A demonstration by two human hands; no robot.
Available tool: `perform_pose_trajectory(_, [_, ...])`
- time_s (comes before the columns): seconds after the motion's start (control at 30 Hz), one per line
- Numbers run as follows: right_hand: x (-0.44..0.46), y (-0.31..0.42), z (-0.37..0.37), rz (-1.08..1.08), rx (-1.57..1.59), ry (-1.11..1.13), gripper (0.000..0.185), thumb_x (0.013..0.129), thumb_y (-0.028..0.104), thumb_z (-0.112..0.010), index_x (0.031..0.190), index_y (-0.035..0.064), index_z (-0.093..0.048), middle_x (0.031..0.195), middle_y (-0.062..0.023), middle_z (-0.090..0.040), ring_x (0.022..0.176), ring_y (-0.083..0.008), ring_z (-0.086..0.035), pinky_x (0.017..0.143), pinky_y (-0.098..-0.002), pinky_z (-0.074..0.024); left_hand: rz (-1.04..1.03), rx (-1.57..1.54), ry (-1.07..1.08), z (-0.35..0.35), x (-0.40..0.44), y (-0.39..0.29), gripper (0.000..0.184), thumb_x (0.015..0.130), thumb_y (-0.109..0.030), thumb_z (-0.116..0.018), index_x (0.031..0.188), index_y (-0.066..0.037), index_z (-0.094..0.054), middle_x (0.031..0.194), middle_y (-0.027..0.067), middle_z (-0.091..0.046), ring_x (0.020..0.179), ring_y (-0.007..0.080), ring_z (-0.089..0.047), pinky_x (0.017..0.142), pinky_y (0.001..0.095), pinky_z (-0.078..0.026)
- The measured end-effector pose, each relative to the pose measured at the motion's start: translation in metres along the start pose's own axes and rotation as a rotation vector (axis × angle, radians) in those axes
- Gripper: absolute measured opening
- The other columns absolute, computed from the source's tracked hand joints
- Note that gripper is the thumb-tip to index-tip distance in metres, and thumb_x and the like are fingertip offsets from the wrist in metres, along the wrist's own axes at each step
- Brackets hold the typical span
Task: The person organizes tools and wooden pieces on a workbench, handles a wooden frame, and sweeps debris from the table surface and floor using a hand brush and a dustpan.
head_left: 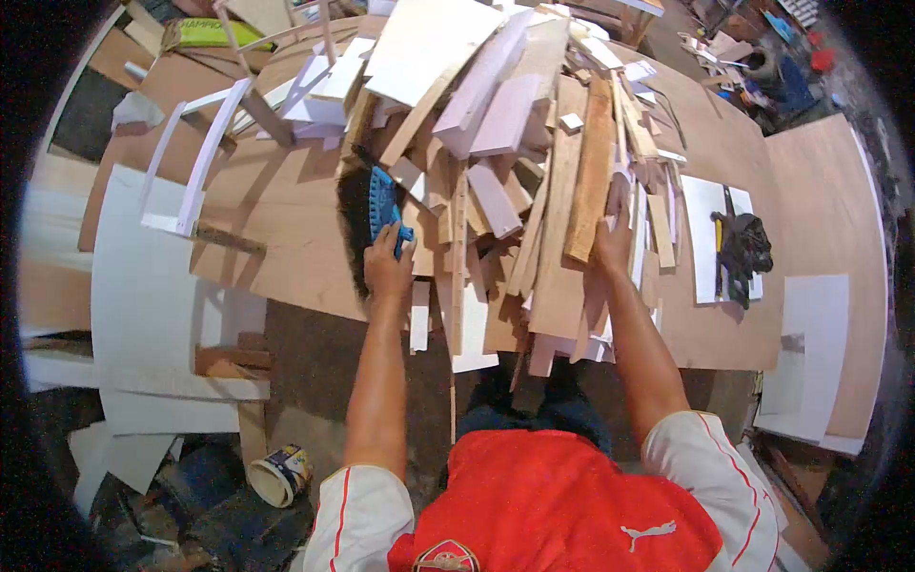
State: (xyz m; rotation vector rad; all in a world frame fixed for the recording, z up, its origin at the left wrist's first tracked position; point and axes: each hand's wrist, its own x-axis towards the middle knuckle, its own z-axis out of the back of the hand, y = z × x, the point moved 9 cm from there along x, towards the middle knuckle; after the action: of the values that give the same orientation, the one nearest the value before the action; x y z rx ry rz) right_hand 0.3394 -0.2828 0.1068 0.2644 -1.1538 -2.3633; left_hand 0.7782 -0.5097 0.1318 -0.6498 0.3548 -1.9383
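My left hand is closed round the blue handle of a brush. Its dark bristles face left, and the brush stands against the left side of a heap of wood offcuts. On the heap's right side lies my right hand, fingers stretched forward along the strips. It touches the heap beside a brown wooden plank; part of the fingers blends into the pieces. Long strips, short blocks and white-faced boards overlap in the heap, and several ends stick out past the table's near edge.
The heap rests on a brown plywood table. To the right, a black plastic bag lies on a white sheet. At left stands a white-edged wooden frame. A bucket lies tilted on the floor, lower left.
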Motion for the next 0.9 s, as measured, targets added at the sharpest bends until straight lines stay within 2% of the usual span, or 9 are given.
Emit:
perform_pose_trajectory(0.1, [-0.015,0.024,0.026,-0.017,0.101,0.006,0.062,0.093,0.016,-0.055,0.150,0.0021,-0.037,0.149,-0.0262,-0.045,0.136,-0.0363,-0.046,0.114,-0.0393,-0.0338,-0.003,-0.040,0.079,-0.021,0.000,0.006,0.053,0.087,-0.031,-0.072,0.134,-0.009,-0.062,0.135,0.0199,-0.060,0.114,0.0404,-0.058,0.099,0.0449,-0.046])
perform_pose_trajectory(0.23, [-0.027,0.020,0.047,0.058,0.379,-0.005,0.057,0.098,0.015,-0.054,0.151,0.0020,-0.037,0.150,-0.0198,-0.045,0.141,-0.0311,-0.040,0.117,-0.0361,-0.0283,0.148,-0.163,-0.310,0.034,-0.012,-0.039,0.044,0.088,-0.023,-0.072,0.125,0.000,-0.064,0.122,0.0242,-0.063,0.111,0.0384,-0.059,0.098,0.0458,-0.046])
perform_pose_trajectory(0.33, [-0.037,-0.009,0.048,0.090,0.549,0.072,0.058,0.100,0.012,-0.053,0.155,0.0118,-0.034,0.128,-0.0072,-0.056,0.090,-0.0101,-0.054,0.075,-0.0240,-0.0476,0.282,-0.516,-0.142,0.031,-0.036,-0.158,0.038,0.094,-0.024,-0.069,0.122,0.001,-0.065,0.118,0.0162,-0.064,0.109,0.0263,-0.060,0.095,0.0382,-0.047])
perform_pose_trajectory(0.4, [-0.053,-0.018,0.057,0.065,0.616,0.117,0.060,0.101,0.011,-0.053,0.156,0.0149,-0.031,0.120,-0.0037,-0.057,0.082,-0.0069,-0.052,0.069,-0.0215,-0.0462,0.232,-0.787,0.076,-0.017,-0.059,-0.240,0.039,0.096,-0.026,-0.068,0.123,0.002,-0.064,0.119,0.0131,-0.064,0.108,0.0222,-0.060,0.093,0.0342,-0.048])
perform_pose_trajectory(0.53, [-0.070,-0.026,0.116,0.189,0.513,0.059,0.056,0.103,0.018,-0.051,0.155,0.0122,-0.029,0.126,-0.0085,-0.054,0.100,-0.0152,-0.057,0.083,-0.0286,-0.0497,0.271,-1.021,0.427,-0.107,-0.114,-0.389,0.047,0.100,-0.032,-0.063,0.132,0.001,-0.056,0.121,0.0123,-0.063,0.105,0.0209,-0.062,0.089,0.0301,-0.050])
perform_pose_trajectory(0.6, [-0.076,-0.058,0.135,0.000,0.611,0.162,0.052,0.102,0.019,-0.051,0.150,0.0070,-0.035,0.136,-0.0169,-0.050,0.121,-0.0269,-0.048,0.102,-0.0380,-0.0391,0.474,-1.191,0.609,-0.141,-0.146,-0.441,0.051,0.101,-0.036,-0.061,0.136,0.001,-0.052,0.122,0.0129,-0.063,0.106,0.0206,-0.062,0.087,0.0301,-0.050])
perform_pose_trajectory(0.63, [-0.081,-0.074,0.145,-0.098,0.655,0.205,0.050,0.101,0.019,-0.050,0.147,0.0043,-0.038,0.140,-0.0211,-0.048,0.131,-0.0327,-0.044,0.112,-0.0427,-0.0338,0.310,-1.044,0.583,-0.145,-0.149,-0.464,0.054,0.100,-0.038,-0.061,0.136,0.001,-0.049,0.120,0.0134,-0.062,0.104,0.0197,-0.062,0.082,0.0304,-0.052])
perform_pose_trajectory(0.8, [-0.073,-0.124,0.224,0.290,0.248,0.201,0.050,0.101,0.024,-0.055,0.146,0.0083,-0.040,0.134,-0.0206,-0.054,0.120,-0.0328,-0.053,0.104,-0.0421,-0.0429,0.597,-1.072,0.625,-0.211,-0.212,-0.500,0.053,0.100,-0.037,-0.061,0.134,0.002,-0.049,0.110,0.0107,-0.062,0.095,0.0163,-0.060,0.077,0.0302,-0.052])
perform_pose_trajectory(0.9, [-0.062,-0.155,0.247,-0.141,0.675,0.163,0.051,0.098,0.032,-0.060,0.141,0.0064,-0.046,0.134,-0.0196,-0.053,0.117,-0.0291,-0.056,0.098,-0.0402,-0.0474,0.610,-1.150,0.648,-0.236,-0.244,-0.520,0.052,0.100,-0.038,-0.061,0.133,0.001,-0.051,0.112,0.0108,-0.062,0.095,0.0155,-0.059,0.076,0.0285,-0.050])
